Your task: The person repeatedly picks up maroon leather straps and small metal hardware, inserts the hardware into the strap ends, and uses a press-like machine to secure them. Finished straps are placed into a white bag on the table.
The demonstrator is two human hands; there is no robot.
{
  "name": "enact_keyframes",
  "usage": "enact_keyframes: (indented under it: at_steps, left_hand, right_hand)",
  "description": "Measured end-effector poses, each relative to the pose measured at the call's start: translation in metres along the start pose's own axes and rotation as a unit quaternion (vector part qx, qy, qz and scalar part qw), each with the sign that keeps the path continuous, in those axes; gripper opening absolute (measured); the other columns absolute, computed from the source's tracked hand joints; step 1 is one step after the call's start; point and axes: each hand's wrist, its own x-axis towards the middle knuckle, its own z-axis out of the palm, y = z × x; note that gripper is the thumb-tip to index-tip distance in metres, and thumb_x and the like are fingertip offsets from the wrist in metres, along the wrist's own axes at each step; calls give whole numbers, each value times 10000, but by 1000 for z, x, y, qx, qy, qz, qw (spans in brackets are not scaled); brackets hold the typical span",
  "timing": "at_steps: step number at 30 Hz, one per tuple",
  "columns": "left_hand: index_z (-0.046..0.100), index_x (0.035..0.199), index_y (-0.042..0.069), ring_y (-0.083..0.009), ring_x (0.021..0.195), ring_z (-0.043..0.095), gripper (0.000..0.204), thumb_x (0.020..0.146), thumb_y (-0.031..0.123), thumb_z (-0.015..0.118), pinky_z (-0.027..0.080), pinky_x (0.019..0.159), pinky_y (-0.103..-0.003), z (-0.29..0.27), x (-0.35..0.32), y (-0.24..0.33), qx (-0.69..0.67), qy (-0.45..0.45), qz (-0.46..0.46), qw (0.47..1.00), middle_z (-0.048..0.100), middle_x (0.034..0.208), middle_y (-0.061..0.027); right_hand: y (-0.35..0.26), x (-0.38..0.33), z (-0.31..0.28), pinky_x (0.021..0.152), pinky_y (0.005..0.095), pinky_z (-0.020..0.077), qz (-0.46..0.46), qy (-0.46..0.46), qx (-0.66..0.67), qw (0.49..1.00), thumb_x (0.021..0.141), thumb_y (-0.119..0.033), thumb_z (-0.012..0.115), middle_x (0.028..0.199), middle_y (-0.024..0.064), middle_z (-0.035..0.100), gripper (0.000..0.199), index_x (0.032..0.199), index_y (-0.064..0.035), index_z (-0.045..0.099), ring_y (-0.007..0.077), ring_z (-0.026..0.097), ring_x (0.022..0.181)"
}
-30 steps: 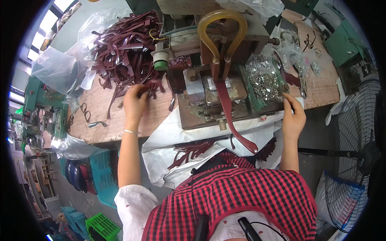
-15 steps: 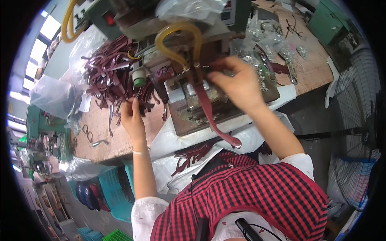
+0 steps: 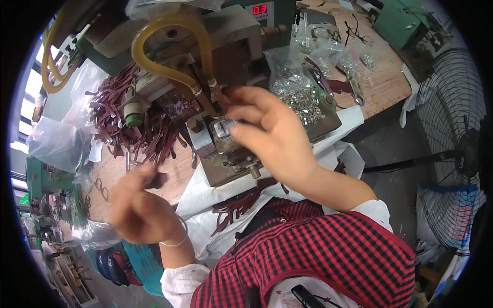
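My right hand reaches over the metal die block of a green press, thumb and fingers drawn together beside the two tube-fed rods. Whatever sits between those fingertips is hidden. Smeared by motion, my left hand is raised over the table's near left edge with its fingers bent. A short end of a maroon strap shows at its fingertips. Behind it lies a heap of maroon straps, some with metal ends. More straps rest on white sheeting by my lap.
A yellow tube loops above the die. Small shiny metal fittings lie in a pile right of the press. Pliers-like tools lie farther right. A caged fan stands at the right, a teal crate below left.
The strap that hung from the die is gone from there. My left hand has drawn back from the heap toward me with a strap. My right hand has closed in over the die.
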Motion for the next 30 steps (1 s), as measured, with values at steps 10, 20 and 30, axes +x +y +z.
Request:
enact_keyframes:
  at_steps: [10,20,30]
  left_hand:
    - [707,914,75,-91,547,546,230,739,140,842,392,459,-230,66,-30,-11,61,-182,252,948,717,970,-83]
    - [709,969,75,-151,597,629,268,734,93,837,445,475,-276,59,-37,3,45,-193,157,967,727,1001,-92]
    - [599,1097,-125,-216,835,691,145,977,-49,567,601,645,-257,-80,-6,23,206,139,66,966,692,1011,-215]
  right_hand:
    - [85,13,-139,1076,464,407,-182,167,-624,741,757,-156,772,1237,216,640,254,1002,-92,749,385,524,1272]
    - [88,21,-129,977,440,478,-189,166,-656,711,751,-156,794,1256,145,644,187,886,-46,726,340,563,1230]
    - [79,12,-138,846,398,525,-235,189,-568,766,810,-29,682,949,113,727,158,958,-39,739,311,677,931]
